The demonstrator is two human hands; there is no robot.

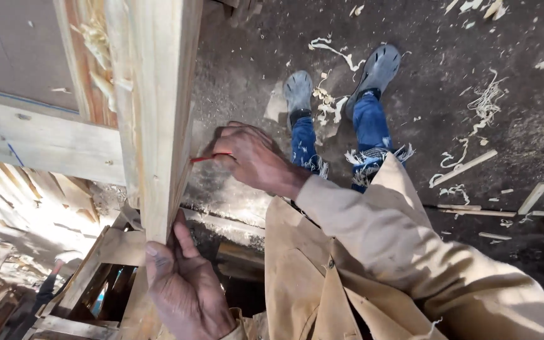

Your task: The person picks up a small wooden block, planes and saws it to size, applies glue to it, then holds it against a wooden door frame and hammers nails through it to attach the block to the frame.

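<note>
The fingers [233, 146] of the right hand [253, 157] are pinched around a red pencil [206, 158], whose tip meets the side edge of a pale wooden plank [158, 94]. That plank runs from the top of the view down toward the person and stands on its narrow edge. The left hand [181, 283] grips the plank's near end from below, thumb up against the side face and fingers curled round the underside. Both sleeves belong to a tan work jacket [360, 252].

A second plank [39, 135] crosses beneath the first on the left, lying flat. Below the left hand sits a wooden frame [96, 277] with an open gap, dark inside.

On the right the dirt floor [473, 50] is littered with curled wood shavings [486, 101] and a few thin offcut strips [467, 167]. The person's grey clogs [379, 66] and frayed blue jeans [369, 126] stand on it, just beyond the right hand.
</note>
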